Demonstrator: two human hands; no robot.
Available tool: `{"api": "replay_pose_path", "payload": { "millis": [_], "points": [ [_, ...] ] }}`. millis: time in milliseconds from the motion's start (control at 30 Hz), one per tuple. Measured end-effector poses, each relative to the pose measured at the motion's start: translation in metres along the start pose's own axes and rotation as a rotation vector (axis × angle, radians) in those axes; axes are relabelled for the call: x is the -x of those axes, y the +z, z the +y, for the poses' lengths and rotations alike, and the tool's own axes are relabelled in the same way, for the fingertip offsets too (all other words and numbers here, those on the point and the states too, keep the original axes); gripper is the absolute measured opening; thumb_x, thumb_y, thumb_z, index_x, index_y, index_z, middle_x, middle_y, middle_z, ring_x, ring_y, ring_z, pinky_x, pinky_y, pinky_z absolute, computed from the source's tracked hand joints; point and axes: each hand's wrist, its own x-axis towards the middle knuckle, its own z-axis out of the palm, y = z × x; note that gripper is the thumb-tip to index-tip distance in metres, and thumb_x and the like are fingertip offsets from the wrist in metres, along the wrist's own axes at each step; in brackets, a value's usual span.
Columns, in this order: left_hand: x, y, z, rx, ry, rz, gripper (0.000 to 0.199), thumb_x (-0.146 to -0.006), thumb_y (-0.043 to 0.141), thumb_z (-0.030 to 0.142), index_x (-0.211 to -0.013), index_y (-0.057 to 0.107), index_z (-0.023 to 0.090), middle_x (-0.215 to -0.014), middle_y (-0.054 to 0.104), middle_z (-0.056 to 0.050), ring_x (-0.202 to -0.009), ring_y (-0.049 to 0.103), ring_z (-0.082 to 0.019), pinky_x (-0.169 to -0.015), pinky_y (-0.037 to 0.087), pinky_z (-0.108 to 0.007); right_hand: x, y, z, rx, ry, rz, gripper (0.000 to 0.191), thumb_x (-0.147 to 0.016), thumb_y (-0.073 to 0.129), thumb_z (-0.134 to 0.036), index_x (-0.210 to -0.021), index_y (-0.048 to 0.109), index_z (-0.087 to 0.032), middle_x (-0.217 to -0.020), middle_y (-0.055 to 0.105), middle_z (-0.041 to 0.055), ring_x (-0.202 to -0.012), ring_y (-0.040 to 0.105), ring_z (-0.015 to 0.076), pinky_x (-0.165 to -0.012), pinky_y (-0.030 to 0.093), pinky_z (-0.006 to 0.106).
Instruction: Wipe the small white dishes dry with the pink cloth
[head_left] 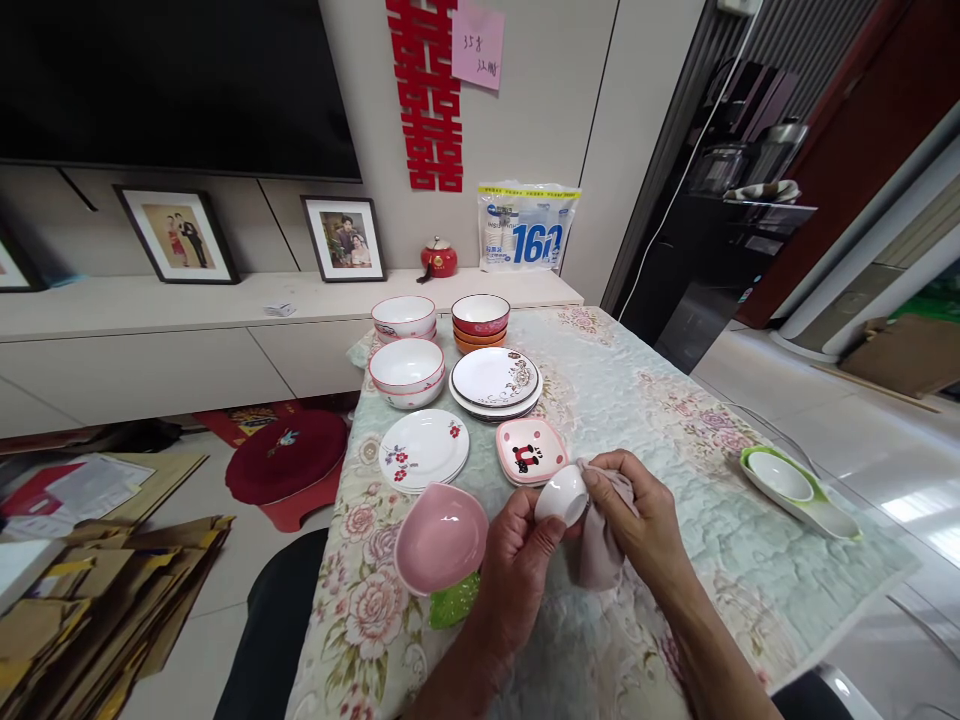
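Observation:
A small white bowl (pixel 561 494) is gripped by its rim in my left hand (pixel 517 565), tilted on its side above the table. My right hand (pixel 637 515) pinches a greyish-pink cloth (pixel 602 550) and presses it against the bowl; the cloth hangs below the fingers. Just behind the bowl lies a pink square cat dish (pixel 531 450). Left of my left hand sits a pink peach-shaped bowl (pixel 441 540) with a green leaf-shaped part (pixel 454 602). White floral plates (pixel 424 450) are stacked beyond it.
Farther back stand white bowls with red rims (pixel 406 370), red and orange bowls (pixel 481 318) and larger plates (pixel 495 380). A green-edged spoon-shaped dish (pixel 832 515) holding a white bowl lies at the right. A floral cloth (pixel 600 375) covers the table; a red stool (pixel 286 455) stands left.

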Motion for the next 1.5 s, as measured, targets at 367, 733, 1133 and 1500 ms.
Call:
{"api": "replay_pose_path", "payload": {
  "millis": [367, 733, 1133, 1500],
  "points": [
    [0.001, 0.003, 0.006, -0.066, -0.015, 0.067, 0.021, -0.078, 0.078, 0.035, -0.080, 0.070, 0.016, -0.077, 0.066, 0.000, -0.077, 0.054, -0.017, -0.072, 0.045, -0.028, 0.007, 0.004, -0.019, 0.055, -0.339, -0.069, 0.005, -0.095, 0.062, -0.022, -0.092, 0.065, -0.023, -0.088, 0.063, 0.0038, -0.084, 0.061, 0.0200, -0.073, 0.049, 0.033],
    [-0.004, 0.008, 0.008, 0.330, -0.083, 0.092, 0.034, -0.067, 0.089, 0.035, -0.092, 0.077, 0.016, -0.087, 0.076, -0.006, -0.093, 0.067, -0.024, -0.091, 0.049, -0.036, -0.002, -0.003, 0.004, 0.000, -0.071, -0.081, 0.020, -0.097, 0.061, -0.039, -0.086, 0.062, -0.023, -0.079, 0.061, 0.0011, -0.071, 0.059, 0.0174, -0.063, 0.044, 0.029],
    [-0.001, 0.010, 0.009, 0.401, -0.155, 0.094, 0.034, -0.069, 0.088, 0.032, -0.095, 0.074, 0.014, -0.090, 0.076, -0.006, -0.086, 0.069, -0.020, -0.080, 0.053, -0.030, 0.008, 0.002, -0.021, 0.178, -0.328, -0.232, 0.017, -0.101, 0.047, -0.020, -0.092, 0.061, -0.022, -0.088, 0.059, 0.0054, -0.083, 0.060, 0.0197, -0.072, 0.049, 0.033],
    [-0.003, 0.010, 0.009, 0.385, -0.135, 0.124, 0.031, -0.069, 0.087, 0.033, -0.092, 0.073, 0.016, -0.088, 0.077, -0.006, -0.095, 0.070, -0.025, -0.088, 0.052, -0.036, 0.015, 0.008, -0.022, 0.325, -0.338, -0.191, 0.009, -0.099, 0.051, -0.022, -0.099, 0.060, -0.022, -0.086, 0.063, 0.0043, -0.073, 0.063, 0.0196, -0.063, 0.049, 0.031]
  ]
}}
